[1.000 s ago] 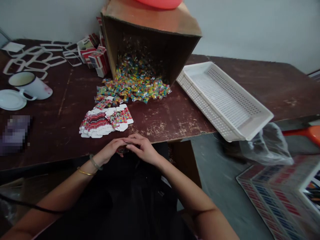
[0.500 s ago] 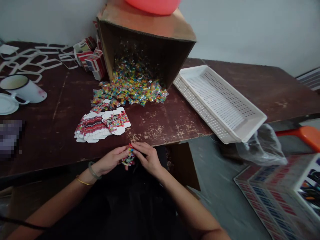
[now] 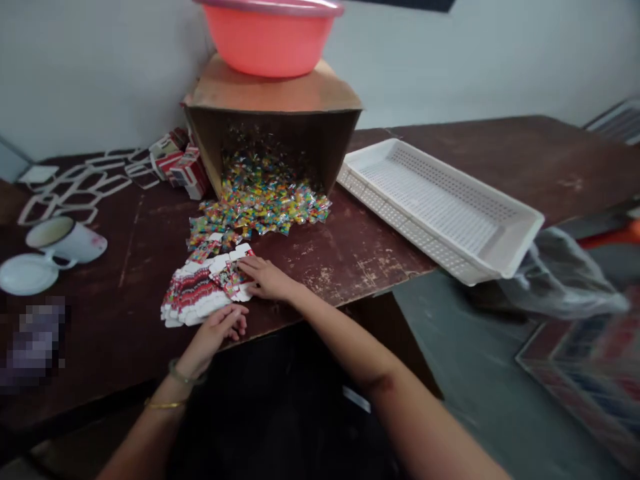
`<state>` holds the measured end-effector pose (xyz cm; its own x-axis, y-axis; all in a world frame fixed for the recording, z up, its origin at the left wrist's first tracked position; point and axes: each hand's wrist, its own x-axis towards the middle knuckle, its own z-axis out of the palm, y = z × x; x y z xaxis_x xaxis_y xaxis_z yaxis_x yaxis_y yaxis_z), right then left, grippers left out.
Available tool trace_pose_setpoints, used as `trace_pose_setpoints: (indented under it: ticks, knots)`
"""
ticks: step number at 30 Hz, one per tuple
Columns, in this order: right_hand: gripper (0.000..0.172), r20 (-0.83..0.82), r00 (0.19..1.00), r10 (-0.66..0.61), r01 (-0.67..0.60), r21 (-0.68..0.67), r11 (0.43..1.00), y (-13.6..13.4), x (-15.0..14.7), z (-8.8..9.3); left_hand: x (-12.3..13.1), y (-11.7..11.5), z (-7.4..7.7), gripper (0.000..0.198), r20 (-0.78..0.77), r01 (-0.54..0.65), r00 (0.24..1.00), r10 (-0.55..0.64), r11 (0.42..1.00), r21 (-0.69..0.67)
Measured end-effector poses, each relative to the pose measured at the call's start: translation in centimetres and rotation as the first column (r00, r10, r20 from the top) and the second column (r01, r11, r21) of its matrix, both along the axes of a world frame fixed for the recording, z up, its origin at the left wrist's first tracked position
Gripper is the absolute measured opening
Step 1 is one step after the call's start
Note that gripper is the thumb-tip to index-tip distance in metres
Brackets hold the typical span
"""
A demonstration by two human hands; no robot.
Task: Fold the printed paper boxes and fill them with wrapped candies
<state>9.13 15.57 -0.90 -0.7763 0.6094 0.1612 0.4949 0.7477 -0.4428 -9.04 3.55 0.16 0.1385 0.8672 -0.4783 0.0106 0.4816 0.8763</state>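
My right hand lies flat, fingers spread, on the fanned stack of printed cards, pinning the top one for a pick. My left hand, loosely curled and empty, steadies at the table edge just beside it.

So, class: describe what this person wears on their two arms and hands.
Both forearms are bare, with no sleeves or gloves showing. The left hand has two bangles at the wrist: a greenish bangle and a thin gold bangle. The right hand wears nothing visible.
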Motion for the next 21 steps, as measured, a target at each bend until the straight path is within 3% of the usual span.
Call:
trace_pose_setpoints:
  ticks: [2,4,6,9,11,14,16,18,21]
  knots:
    - [0.05,0.173,0.983,0.07,-0.08,0.054,0.995,2.4,-2.4,-0.3,-0.6,-0.5,-0.1,0.037,0.01,0.023,1.0,-0.023,0.998,-0.052]
    - [0.033,0.263,0.959,0.102,-0.13,0.09,0.987,3.5,-3.1,-0.2,-1.2,-0.8,-0.3,0.037,0.034,0.02,0.999,-0.018,0.997,-0.077]
    - [0.023,0.283,0.955,0.085,-0.122,0.114,0.986,3.2,-2.8,0.2,-1.6,-0.4,-0.5,0.037,0.077,-0.016,0.997,0.022,0.997,-0.075]
    - [0.025,0.289,0.956,0.052,-0.096,0.14,0.986,0.3,-1.7,1.2,-1.4,0.6,-0.4,0.044,0.217,-0.098,0.969,0.115,0.992,-0.085]
    - [0.027,0.211,0.976,0.058,-0.095,0.17,0.981,-3.1,-0.9,1.8,-0.8,1.1,0.1,0.046,0.363,-0.151,0.914,0.179,0.983,-0.106]
    - [0.026,-0.095,0.99,0.1,-0.085,0.149,0.985,-8.1,0.5,2.3,0.7,0.8,0.8,0.038,0.441,-0.158,0.874,0.205,0.977,-0.141]
    - [0.026,-0.265,0.964,-0.01,0.026,0.056,0.998,-10.0,1.4,2.5,1.9,0.0,1.0,0.033,0.354,-0.149,0.914,0.196,0.976,-0.156]
    - [0.028,-0.326,0.931,-0.167,0.158,-0.053,0.986,-10.5,2.0,2.4,3.2,-0.8,1.1,0.028,0.235,-0.136,0.958,0.166,0.981,-0.14]
    - [0.029,-0.379,0.894,-0.239,0.178,-0.188,0.966,-10.1,2.5,1.9,4.7,-1.5,1.4,0.023,0.146,-0.125,0.979,0.142,0.985,-0.118]
